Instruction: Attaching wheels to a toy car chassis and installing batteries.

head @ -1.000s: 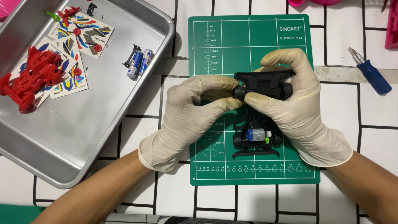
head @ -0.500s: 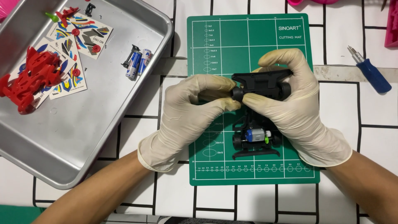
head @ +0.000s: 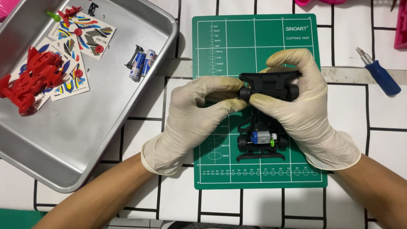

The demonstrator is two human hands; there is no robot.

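A black toy car chassis (head: 268, 85) lies lengthwise on a green cutting mat (head: 254, 42), with a small silver and blue motor (head: 259, 137) at its near end. Both my hands wear pale latex gloves. My left hand (head: 193, 116) pinches the small black wheel at the chassis's far left corner. My right hand (head: 296, 106) wraps around the chassis's far end from the right, its thumb pressing beside the same wheel.
A metal tray (head: 106, 123) at the left holds a red car body shell (head: 32, 78), sticker sheets (head: 89, 36), two batteries (head: 142, 63) and small red parts. A blue-handled screwdriver (head: 379, 74) lies at the right. Pink objects (head: 400, 25) sit at the top right edge.
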